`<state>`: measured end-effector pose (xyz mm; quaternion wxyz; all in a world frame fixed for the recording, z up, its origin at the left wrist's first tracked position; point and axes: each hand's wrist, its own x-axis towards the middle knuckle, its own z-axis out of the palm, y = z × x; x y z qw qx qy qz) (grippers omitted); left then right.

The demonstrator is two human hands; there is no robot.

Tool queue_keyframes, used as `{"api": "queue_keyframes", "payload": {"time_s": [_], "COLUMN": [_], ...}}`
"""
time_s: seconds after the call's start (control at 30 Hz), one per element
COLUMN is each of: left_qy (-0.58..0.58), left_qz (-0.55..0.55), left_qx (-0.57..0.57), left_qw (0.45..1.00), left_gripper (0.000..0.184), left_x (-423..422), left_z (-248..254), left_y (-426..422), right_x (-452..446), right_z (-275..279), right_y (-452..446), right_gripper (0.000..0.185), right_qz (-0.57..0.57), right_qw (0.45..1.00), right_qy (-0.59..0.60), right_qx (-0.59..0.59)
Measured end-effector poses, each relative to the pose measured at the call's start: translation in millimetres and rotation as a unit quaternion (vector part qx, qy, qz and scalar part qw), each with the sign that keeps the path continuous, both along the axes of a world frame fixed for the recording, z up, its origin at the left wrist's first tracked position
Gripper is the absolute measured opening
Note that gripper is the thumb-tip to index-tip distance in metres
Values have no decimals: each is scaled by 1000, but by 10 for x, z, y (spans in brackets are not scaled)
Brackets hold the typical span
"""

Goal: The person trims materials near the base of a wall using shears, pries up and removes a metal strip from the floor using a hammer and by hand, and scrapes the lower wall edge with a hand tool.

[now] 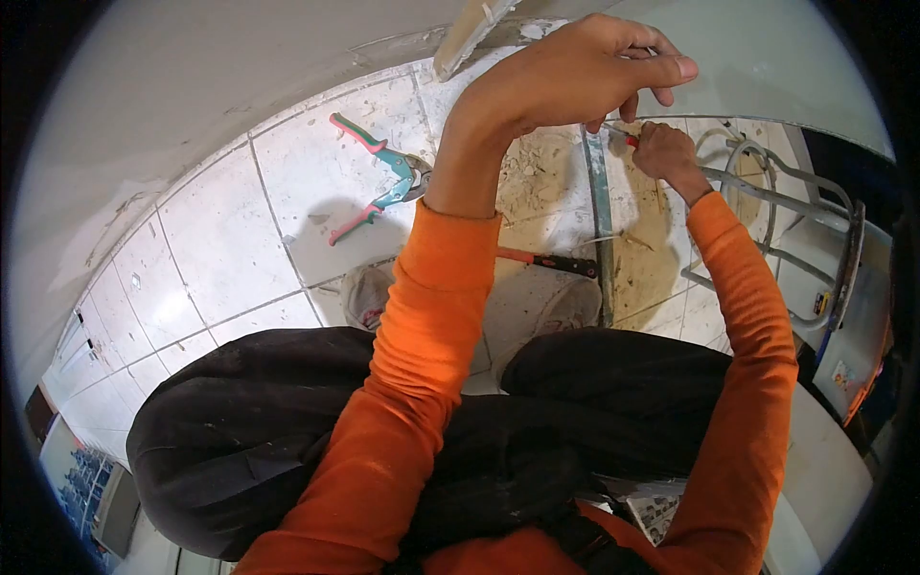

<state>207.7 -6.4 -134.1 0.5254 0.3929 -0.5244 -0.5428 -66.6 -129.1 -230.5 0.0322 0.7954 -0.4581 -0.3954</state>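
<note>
My left hand (pixel 613 72) hangs near the wall, wrist bent and fingers loosely curled but apart, with nothing visible in it. Beyond it, my right hand (pixel 663 153) is closed around a red-handled tool (pixel 632 141), whose thin end points left beside the metal strip. The tool's tip is mostly hidden behind my left fingers. On the floor left of my left forearm lie open snips (pixel 393 182) with teal and red handles. A red and black handle (pixel 546 261) of another tool lies between my shoes, its left end hidden by my sleeve.
Dusty white floor tiles (pixel 216 225) meet a curved wall (pixel 172 105). Rubble (pixel 537 177) covers a patch by a metal strip (pixel 599 192). A wooden piece (pixel 470 38) leans at the wall. A metal-tube chair (pixel 795 192) lies right of my right arm.
</note>
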Motion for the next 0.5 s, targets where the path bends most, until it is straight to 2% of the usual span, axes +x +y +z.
{"api": "queue_keyframes", "payload": {"time_s": [0.13, 0.33, 0.43, 0.5], "left_qy": [-24, -2, -8, -7], "left_qz": [-20, 2, -80, -73], "left_qx": [21, -1, 100, 88], "left_qw": [999, 1000, 992, 993], "left_gripper": [52, 50, 56, 56], "left_x": [20, 42, 179, 170], "left_z": [13, 28, 204, 169], "left_y": [4, 27, 13, 13], "right_x": [-1, 86, 107, 95], "right_z": [1, 24, 24, 6], "right_y": [-7, -83, -104, -75], "right_gripper": [46, 45, 45, 46], "right_qz": [-12, 7, -23, -13], "right_qw": [1000, 1000, 999, 1000], "right_qy": [2, 24, 20, 13], "right_qx": [-5, 16, 24, 19]}}
